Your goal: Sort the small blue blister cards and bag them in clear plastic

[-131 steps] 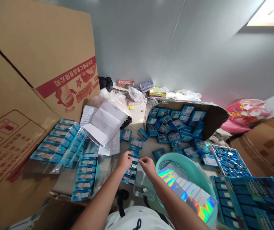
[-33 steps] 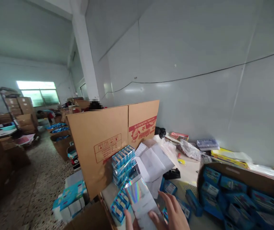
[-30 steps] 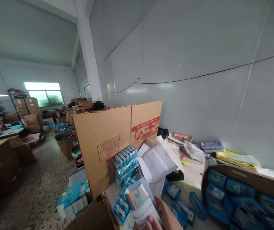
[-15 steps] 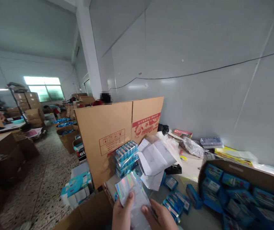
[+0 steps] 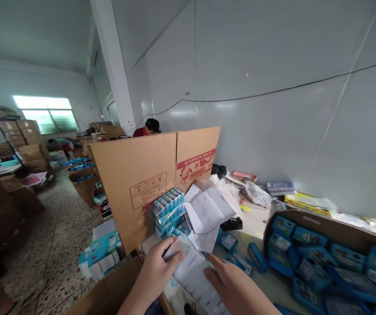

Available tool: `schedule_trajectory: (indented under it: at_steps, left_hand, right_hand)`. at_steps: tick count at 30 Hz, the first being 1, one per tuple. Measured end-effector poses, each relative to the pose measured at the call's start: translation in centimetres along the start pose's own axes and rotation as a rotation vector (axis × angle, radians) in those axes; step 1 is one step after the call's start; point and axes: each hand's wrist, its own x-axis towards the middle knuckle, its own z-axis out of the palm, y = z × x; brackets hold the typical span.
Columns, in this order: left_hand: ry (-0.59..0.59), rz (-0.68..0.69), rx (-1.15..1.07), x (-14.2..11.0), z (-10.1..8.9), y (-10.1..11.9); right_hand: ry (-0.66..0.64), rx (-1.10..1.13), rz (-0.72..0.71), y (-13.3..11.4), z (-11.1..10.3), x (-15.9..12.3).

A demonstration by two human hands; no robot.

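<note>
Low in the middle of the head view, a clear plastic bag (image 5: 192, 273) with whitish contents is held between both hands. My left hand (image 5: 163, 267) pinches its upper left corner, thumb on top. My right hand (image 5: 229, 282) grips its right side, thumb lying across the face. What exactly is inside the bag cannot be made out. Just beyond are crumpled white paper sheets (image 5: 210, 212) and a plastic-wrapped stack of small blue boxes (image 5: 170, 210). Loose blue boxes (image 5: 242, 262) lie to the right of my right hand.
A large cardboard panel (image 5: 135, 175) stands behind the stack. On the right, an open carton (image 5: 325, 223) holds several blue boxes. Turquoise-and-white packs (image 5: 100, 251) sit at left, near a brown carton flap (image 5: 109, 288). Behind the panel is a co-worker (image 5: 142, 131).
My left hand has shifted up and left to the bag's upper corner, its wrist now more slanted. The bag's rainbow shine has faded, and the whole view has shifted slightly.
</note>
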Motion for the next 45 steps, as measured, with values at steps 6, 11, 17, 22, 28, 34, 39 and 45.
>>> schedule_trajectory:
  at_steps: [6, 11, 17, 22, 28, 34, 39, 45]
  left_hand:
    - [0.066, 0.050, 0.011, 0.4, 2.2, -0.3]
    - [-0.002, 0.019, -0.239, 1.3, 2.7, -1.3]
    - [0.100, 0.304, 0.144, 3.5, 1.7, -0.9]
    - [-0.098, 0.884, 0.763, 5.4, -0.1, 0.6]
    - [-0.072, 0.946, 0.840, 5.7, 0.5, -0.7]
    - [0.043, 0.834, 0.736, 4.9, 1.9, -2.3]
    - [0.103, 0.753, 0.588, 4.5, 1.7, -1.7]
    - [0.147, 0.689, 0.595, 3.9, 2.1, -1.8]
  right_hand:
    - [0.038, 0.113, 0.056, -1.9, -1.2, 1.7]
    - [0.034, 0.160, 0.090, -3.3, -1.8, 2.5]
    - [0.070, -0.002, 0.127, -3.5, -1.9, 3.8]
    - [0.136, -0.076, 0.088, -3.7, -2.1, 4.3]
    - [0.132, -0.132, 0.119, -3.9, -3.0, 4.4]
    - [0.109, -0.208, 0.088, -3.7, -2.6, 4.5]
    - [0.070, -0.238, 0.044, -4.1, -2.4, 4.6]
    - [0.068, -0.284, 0.047, -3.9, -2.3, 4.5]
